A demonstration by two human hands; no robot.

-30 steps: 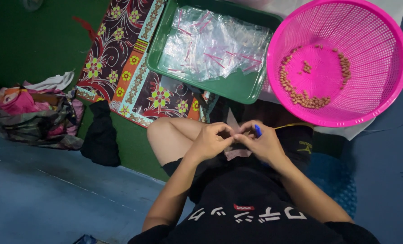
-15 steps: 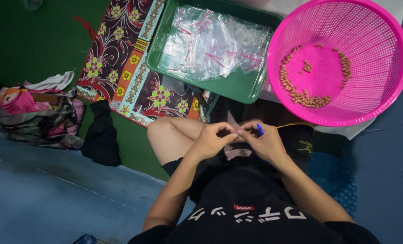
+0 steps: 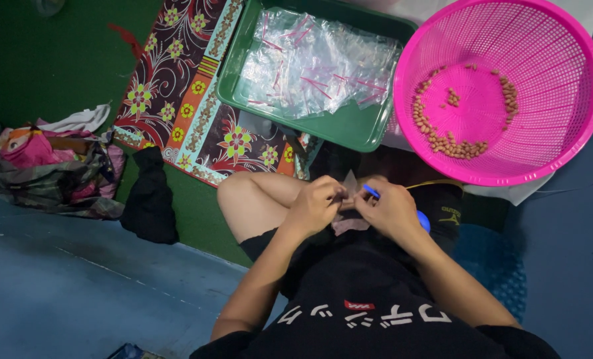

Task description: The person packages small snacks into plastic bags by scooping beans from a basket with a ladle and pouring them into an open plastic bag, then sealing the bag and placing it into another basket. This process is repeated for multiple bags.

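Head view: the person sits on the floor with both hands drawn together over the lap. The left hand (image 3: 316, 203) and the right hand (image 3: 391, 209) each pinch an edge of a small clear bag (image 3: 350, 216), which hangs between them just above the dark shirt. The right hand also grips a blue tool (image 3: 371, 191); its tip shows above the fingers and a rounded blue end shows by the wrist, but what kind of tool it is cannot be told. Both hands are closed, fingers pressed together on the bag.

The bag looks thin, limp and very light. It would likely crumple or slip under a loose hold, so the top edge, pinched at two points to keep the mouth taut, seems the best place to take it. Whether anything is inside is hidden by the fingers.

Ahead of the knees, a green tray (image 3: 350, 126) holds a loose heap of similar clear bags (image 3: 316, 63) with red strips. Just beside the tray's right edge sits a pink basket (image 3: 562, 133) with brown nuts (image 3: 453, 143) scattered in a ring on its bottom. A patterned mat (image 3: 190, 86) lies under the tray's left side. A pile of cloth (image 3: 50, 166) sits well apart at the left. Nothing lies between the hands and the tray or basket.
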